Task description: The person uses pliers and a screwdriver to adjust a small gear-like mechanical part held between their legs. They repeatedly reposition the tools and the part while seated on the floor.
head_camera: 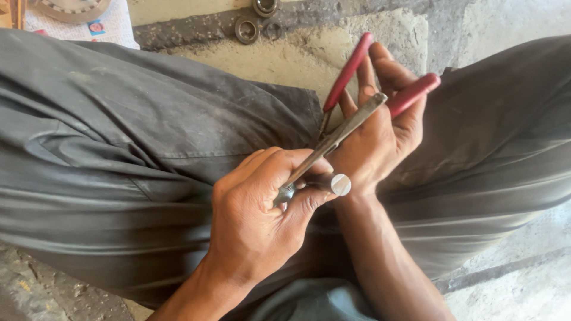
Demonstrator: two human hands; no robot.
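The fingers point(262, 169) of the left hand point(253, 220) are curled shut around a short steel pin point(333, 184), whose flat, bright end face pokes out just past the thumb. The right hand point(380, 134) lies just beyond the pin with its fingers point(386, 68) loosely spread around the red handles of a pair of pliers point(357, 113) — one handle rests against the fingertips, the other across the palm, so the grip looks light rather than clamped. The pliers' nose runs down into the left fist and meets the pin there; the exact contact point is hidden by the left thumb and forefinger.

Everything happens above the lap, between two knees in grey trousers point(137, 137). Beyond the pin, on the concrete floor point(309, 47), lie a few bearing rings point(247, 28).

The risks, as I judge them: with the handles spread wide and held loosely, the nose could slip off the round steel and jab the left thumb or pinch skin. A sudden release could also flick the pin, or any small part on it, out of the fist and down between the legs — hard to find on that rough floor. The right wrist is bent sharply, which weakens control if force is added.
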